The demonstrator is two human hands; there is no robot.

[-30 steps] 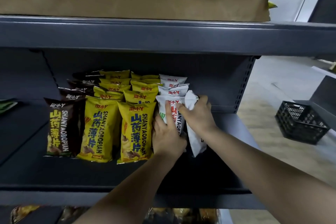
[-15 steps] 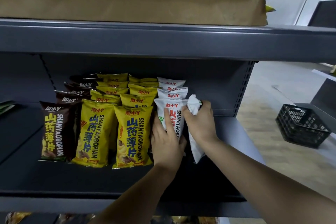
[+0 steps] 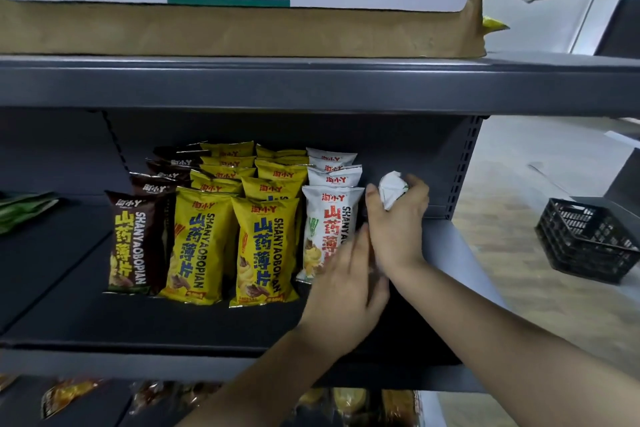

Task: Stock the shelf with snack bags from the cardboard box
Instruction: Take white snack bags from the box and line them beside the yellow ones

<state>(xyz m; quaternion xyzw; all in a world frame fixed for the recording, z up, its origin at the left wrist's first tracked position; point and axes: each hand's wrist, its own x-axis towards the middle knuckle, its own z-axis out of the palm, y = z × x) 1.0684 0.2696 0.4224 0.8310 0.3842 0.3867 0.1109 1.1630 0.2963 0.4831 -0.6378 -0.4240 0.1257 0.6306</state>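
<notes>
Clutches one crumpled glossy bag [image 3: 391,192] in right hand [image 3: 398,232]; spreads left hand [image 3: 343,291] at seven o'clock, beside four upright white bags [image 3: 327,218].

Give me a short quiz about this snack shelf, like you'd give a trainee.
1. True or false: the right hand grips a crumpled white bag.
2. Of the rows standing on the shelf, which colour is furthest left? A brown, B yellow, C white.
3. Fill in: the yellow bags stand in ___ rows running front to back.
Key: 1 true. 2 A, the brown bags. 3 two.
</notes>
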